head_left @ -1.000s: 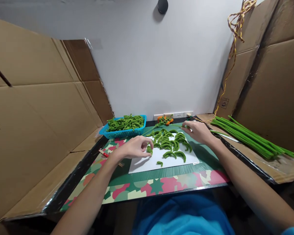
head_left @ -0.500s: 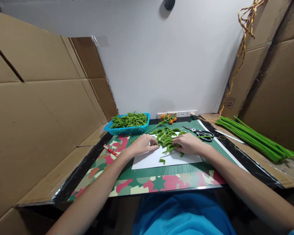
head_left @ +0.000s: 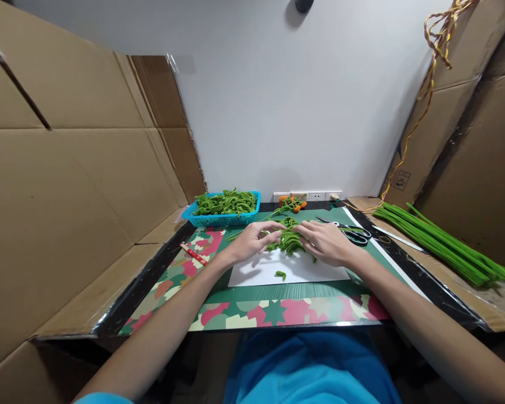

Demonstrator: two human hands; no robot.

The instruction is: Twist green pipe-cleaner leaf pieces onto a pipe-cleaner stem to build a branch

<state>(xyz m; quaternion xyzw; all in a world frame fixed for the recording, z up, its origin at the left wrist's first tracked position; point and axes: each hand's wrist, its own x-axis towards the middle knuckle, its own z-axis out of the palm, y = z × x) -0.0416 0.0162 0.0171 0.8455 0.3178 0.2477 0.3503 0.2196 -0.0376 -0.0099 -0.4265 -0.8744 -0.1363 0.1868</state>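
A pile of curled green fuzzy pieces [head_left: 290,241] lies on a white sheet [head_left: 252,275]. My left hand [head_left: 257,240] is at the pile's left side, fingers apart and curved over its edge. On the right side, my right hand [head_left: 323,241] rests over the pieces with its fingers spread. Neither hand visibly grips anything, though the fingertips partly hide the pieces they touch. One small green piece [head_left: 281,275] lies apart, nearer the front of the sheet.
Behind on the left stands a blue basket [head_left: 223,219] of green pieces. Orange-and-green stems [head_left: 292,203] lie at the back. Scissors [head_left: 356,234] are right of my right hand, with long green stems [head_left: 437,241] beyond. A red stick [head_left: 194,254] lies left.
Both hands have shifted onto the pile and opened. The green strand that stuck out beside my right hand no longer shows there. The view has shifted slightly.
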